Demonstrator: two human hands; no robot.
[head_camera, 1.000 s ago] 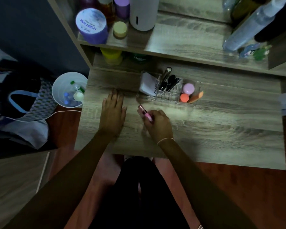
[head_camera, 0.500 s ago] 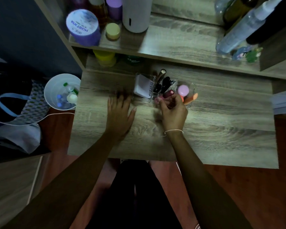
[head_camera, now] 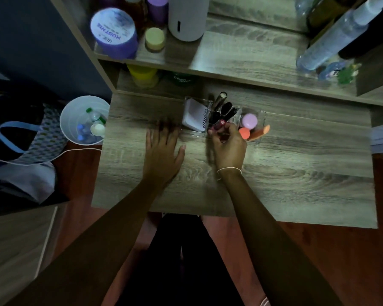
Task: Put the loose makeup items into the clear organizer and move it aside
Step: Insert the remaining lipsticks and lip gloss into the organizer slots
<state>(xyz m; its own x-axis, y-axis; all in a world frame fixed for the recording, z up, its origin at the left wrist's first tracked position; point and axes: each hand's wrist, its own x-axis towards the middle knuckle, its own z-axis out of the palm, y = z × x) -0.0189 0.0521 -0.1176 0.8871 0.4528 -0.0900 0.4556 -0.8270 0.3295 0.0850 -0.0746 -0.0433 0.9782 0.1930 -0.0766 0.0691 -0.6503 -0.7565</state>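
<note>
Lip-tint tube (head_camera: 218,125) is pinched in the right hand (head_camera: 229,149) at the clear organizer's (head_camera: 191,100) middle compartment; left hand (head_camera: 163,154) lies flat, fingers spread, on the wooden desk (head_camera: 296,173).

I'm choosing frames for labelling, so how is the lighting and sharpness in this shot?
Head view: dim overall, with one pool of light on the desk around the clear organizer; both forearms and the floor fall into deep shadow; the left hand fingertips look smeared; wide-angle bending curves the shelf edges.
</note>
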